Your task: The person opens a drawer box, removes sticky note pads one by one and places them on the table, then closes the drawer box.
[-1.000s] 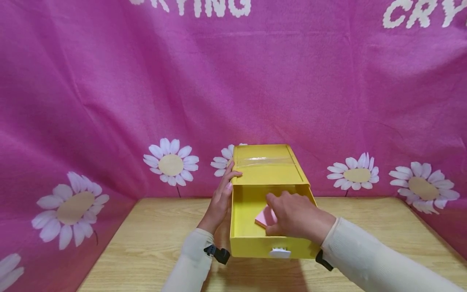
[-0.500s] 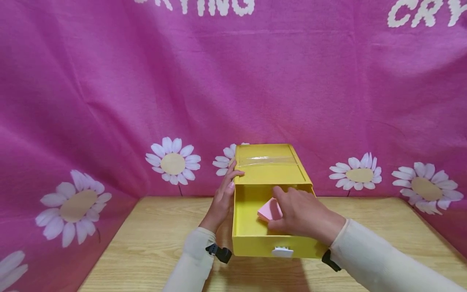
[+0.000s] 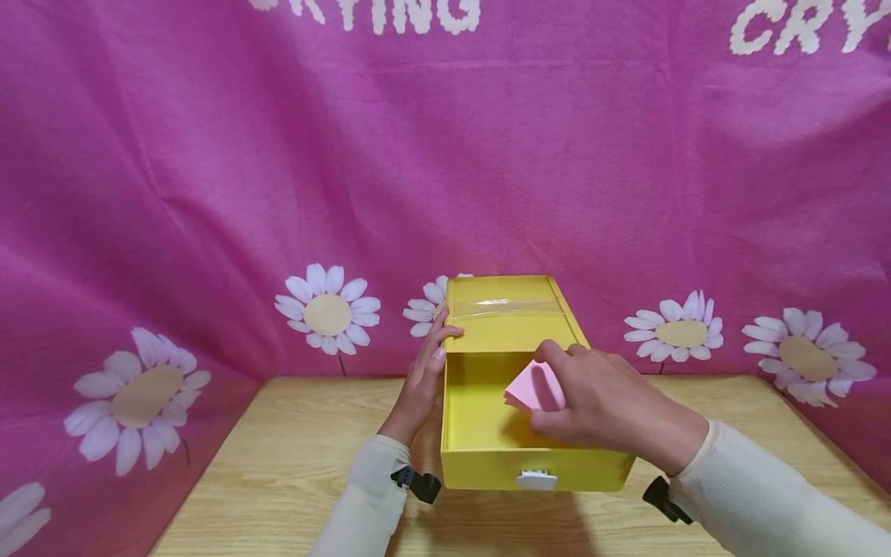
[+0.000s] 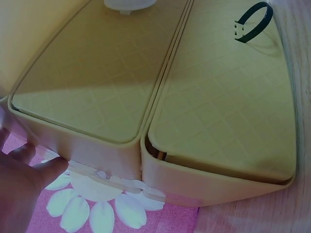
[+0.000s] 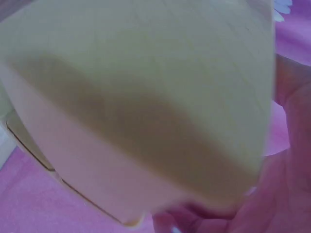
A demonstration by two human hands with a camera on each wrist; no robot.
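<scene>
A yellow box point(image 3: 508, 334) with its upper drawer point(image 3: 476, 469) pulled out faces me in the head view. My right hand point(image 3: 616, 398) pinches a pink pad of sticky notes point(image 3: 527, 387) between thumb and fingers, over the right part of the drawer. The pad is tilted. My left hand point(image 3: 416, 383) lies along the left side of the box, fingertips at its top edge. In the left wrist view its fingers point(image 4: 51, 170) reach out straight against the box. The right wrist view shows a blurred yellowish panel point(image 5: 160, 92) that hides the pad.
The drawer front has a white knob point(image 3: 537, 480). A lower drawer front point(image 4: 223, 97) carries a dark loop pull point(image 4: 260, 24). Clear tape point(image 3: 508, 308) crosses the box top. Behind the wooden table point(image 3: 299, 456) hangs a magenta cloth point(image 3: 445, 155) with daisies.
My right hand has taken hold of the sticky notes and moved them up and to the right, off the drawer floor. The left hand stays against the box.
</scene>
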